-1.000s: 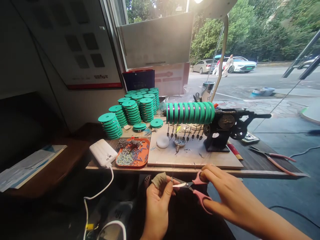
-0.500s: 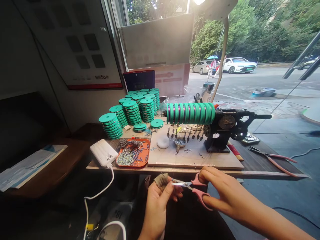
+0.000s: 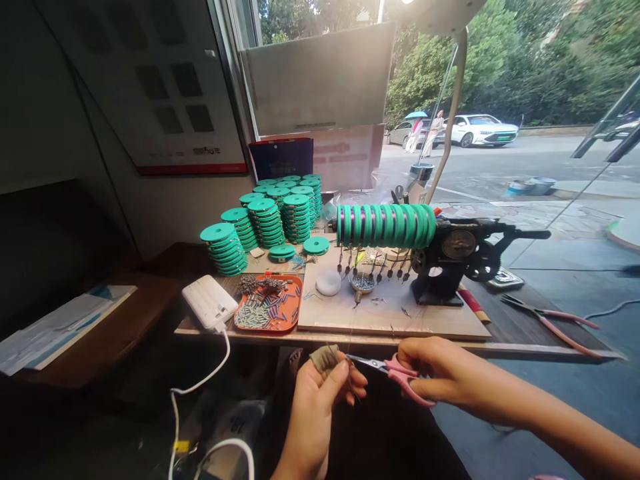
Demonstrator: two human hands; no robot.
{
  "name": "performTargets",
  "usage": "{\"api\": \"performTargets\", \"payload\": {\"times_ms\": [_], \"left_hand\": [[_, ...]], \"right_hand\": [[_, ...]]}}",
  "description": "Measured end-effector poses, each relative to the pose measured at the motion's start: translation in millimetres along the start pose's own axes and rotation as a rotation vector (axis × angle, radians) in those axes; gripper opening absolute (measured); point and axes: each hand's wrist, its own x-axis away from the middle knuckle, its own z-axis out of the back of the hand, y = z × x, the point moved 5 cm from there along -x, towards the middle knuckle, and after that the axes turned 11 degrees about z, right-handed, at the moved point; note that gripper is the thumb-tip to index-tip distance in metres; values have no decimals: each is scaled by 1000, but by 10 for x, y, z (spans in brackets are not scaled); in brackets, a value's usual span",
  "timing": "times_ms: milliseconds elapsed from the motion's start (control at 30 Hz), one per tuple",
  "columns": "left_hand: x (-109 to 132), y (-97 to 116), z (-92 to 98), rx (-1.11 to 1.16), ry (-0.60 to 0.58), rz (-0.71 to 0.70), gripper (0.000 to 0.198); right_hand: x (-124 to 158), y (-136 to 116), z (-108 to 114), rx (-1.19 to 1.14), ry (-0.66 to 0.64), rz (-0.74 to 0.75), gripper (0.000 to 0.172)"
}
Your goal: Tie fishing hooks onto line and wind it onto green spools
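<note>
The left hand [image 3: 320, 393] pinches a thin thread [image 3: 349, 337]. The right hand [image 3: 435, 377] has its grip closed on pink scissors [image 3: 387, 368], blades nearly shut. Whether the thread is cut, I cannot tell.

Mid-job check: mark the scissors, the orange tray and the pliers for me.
scissors [image 3: 386, 366], head view, on the pivot just ahead of the pink handles.
orange tray [image 3: 298, 293], head view, on its right rim.
pliers [image 3: 532, 309], head view, on the joint where the handles meet.
</note>
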Motion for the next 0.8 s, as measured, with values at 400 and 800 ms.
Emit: {"api": "performTargets", "payload": {"times_ms": [400, 800], "left_hand": [[0, -5, 3, 6, 2, 15, 10], [-9, 9, -1, 11, 29, 13, 12]], "right_hand": [[-11, -2, 2, 48, -1, 16, 6], [176, 97, 86, 56, 22, 51, 9]]}}
